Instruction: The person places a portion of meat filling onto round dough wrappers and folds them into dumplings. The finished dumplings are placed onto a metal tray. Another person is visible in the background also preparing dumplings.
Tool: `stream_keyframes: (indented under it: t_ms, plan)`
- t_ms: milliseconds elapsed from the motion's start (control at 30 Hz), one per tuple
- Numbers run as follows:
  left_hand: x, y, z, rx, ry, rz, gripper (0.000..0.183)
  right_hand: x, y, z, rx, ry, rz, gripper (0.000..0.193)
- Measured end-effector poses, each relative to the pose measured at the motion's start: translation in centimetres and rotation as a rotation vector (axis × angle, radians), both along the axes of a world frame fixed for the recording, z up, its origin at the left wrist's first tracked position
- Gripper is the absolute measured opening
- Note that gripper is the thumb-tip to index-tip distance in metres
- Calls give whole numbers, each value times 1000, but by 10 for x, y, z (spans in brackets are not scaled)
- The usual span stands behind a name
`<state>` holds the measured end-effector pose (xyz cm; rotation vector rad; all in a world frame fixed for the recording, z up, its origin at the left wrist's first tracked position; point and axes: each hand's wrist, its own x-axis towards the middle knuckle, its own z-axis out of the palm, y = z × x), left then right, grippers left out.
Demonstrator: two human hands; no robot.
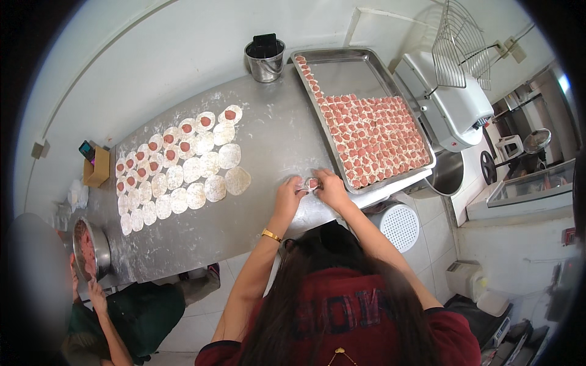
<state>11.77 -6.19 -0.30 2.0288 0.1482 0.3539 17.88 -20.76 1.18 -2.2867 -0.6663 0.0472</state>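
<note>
At the table's near edge, my left hand and my right hand pinch a small dumpling between them. Pink filling shows at its open top, with a pale wrapper around it. Just right of my right hand lies a large metal tray; rows of open-topped meat dumplings cover most of it, and one column runs up its left side. To the left, round white wrappers are laid out in rows on the floured steel table. Several far-row wrappers carry a dab of pink filling.
A metal bucket with a black object in it stands at the back. At the left, another person's hands hold a bowl of pink minced meat near a small cardboard box. Right of the tray are a white machine and a sink.
</note>
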Motion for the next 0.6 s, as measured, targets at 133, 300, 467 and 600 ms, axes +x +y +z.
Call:
stream_keyframes:
  t_ms: [133, 300, 467, 600]
  plan:
    - [1, -2, -4, -57, -13, -36, 26, 0, 3, -1, -63, -9, 60, 38]
    - [1, -1, -11, -77, 79, -8, 29, -3, -1, 9, -57, -4, 91, 45]
    - [-13, 4, -14, -78, 117, 125, 26, -9, 2, 9, -122, -5, 190, 46]
    - [-33, 11, -9, -41, 119, 144, 24, 2, 9, 6, -127, -93, 212, 39]
